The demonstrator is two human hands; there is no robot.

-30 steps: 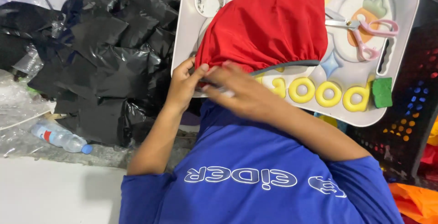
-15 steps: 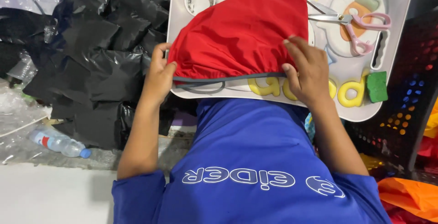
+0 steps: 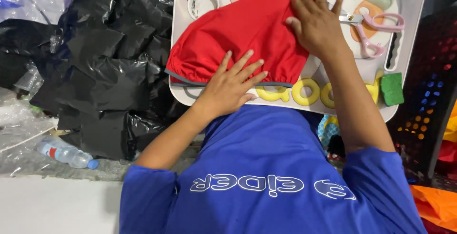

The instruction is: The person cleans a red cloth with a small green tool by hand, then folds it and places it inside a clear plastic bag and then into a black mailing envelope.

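Note:
A red cloth piece (image 3: pixel 247 39) with a grey elastic hem lies spread on a white lap tray (image 3: pixel 409 5). My left hand (image 3: pixel 231 86) rests flat on the cloth's near edge with its fingers spread. My right hand (image 3: pixel 316 19) presses flat on the cloth's far right corner, fingers apart too. Neither hand grips anything. The cloth covers much of the tray's printed surface.
Pink scissors (image 3: pixel 376 34), a green sponge (image 3: pixel 392 89), yellow rings (image 3: pixel 304 91) and a small white cup (image 3: pixel 203 3) sit on the tray. Black plastic bags (image 3: pixel 104 72) are heaped to the left, with a plastic bottle (image 3: pixel 66 153) below them. A black crate (image 3: pixel 428 100) stands at the right.
Both hands let go of the cloth's elastic hem. My right hand moved up to the far corner, and my left hand slid to the middle of the near edge. The cloth lies flatter.

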